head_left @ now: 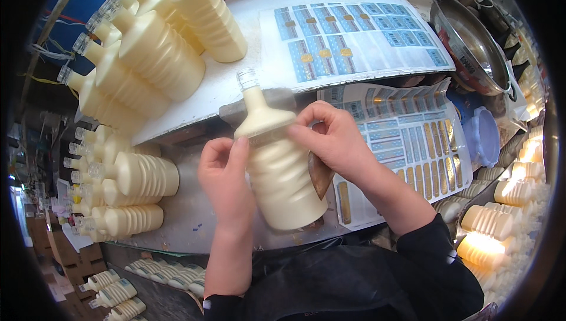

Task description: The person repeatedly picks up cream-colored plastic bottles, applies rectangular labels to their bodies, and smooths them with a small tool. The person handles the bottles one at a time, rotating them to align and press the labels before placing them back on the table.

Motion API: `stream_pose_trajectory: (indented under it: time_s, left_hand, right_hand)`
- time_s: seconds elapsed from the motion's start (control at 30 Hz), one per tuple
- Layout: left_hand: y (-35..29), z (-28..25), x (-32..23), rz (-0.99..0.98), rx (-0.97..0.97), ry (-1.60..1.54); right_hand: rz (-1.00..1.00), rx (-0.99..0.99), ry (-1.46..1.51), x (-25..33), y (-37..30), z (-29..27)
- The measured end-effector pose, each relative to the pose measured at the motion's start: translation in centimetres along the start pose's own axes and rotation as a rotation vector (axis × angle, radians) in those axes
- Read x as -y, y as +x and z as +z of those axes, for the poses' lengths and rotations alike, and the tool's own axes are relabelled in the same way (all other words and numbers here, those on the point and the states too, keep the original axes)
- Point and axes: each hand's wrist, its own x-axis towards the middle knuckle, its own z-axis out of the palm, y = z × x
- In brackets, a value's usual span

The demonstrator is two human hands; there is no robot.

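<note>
your left hand (225, 175) and right hand (334, 139) both grip 1 cream ribbed bottle (277, 168), lying tilted over the table edge (177, 215), neck pointing away. sheets of blue labels (354, 41) lie just beyond; stacked bottles (141, 56) crowd your left.

Head view, single: we look steeply down from above, close over our hands (283, 162) at centre; forearms enter from six o'clock; worktable (236, 85) stretches toward twelve, fisheye bending the rim.
</note>
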Motion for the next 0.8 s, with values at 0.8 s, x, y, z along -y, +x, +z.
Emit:
stream_pose_trajectory:
  time_s: [0.8]
  left_hand:
    - [0.0, 1.6, 0.5, 0.004, 0.078, 0.122]
  right_hand:
    - [-0.083, -0.076, -0.125, -0.1, 0.2, 0.7]
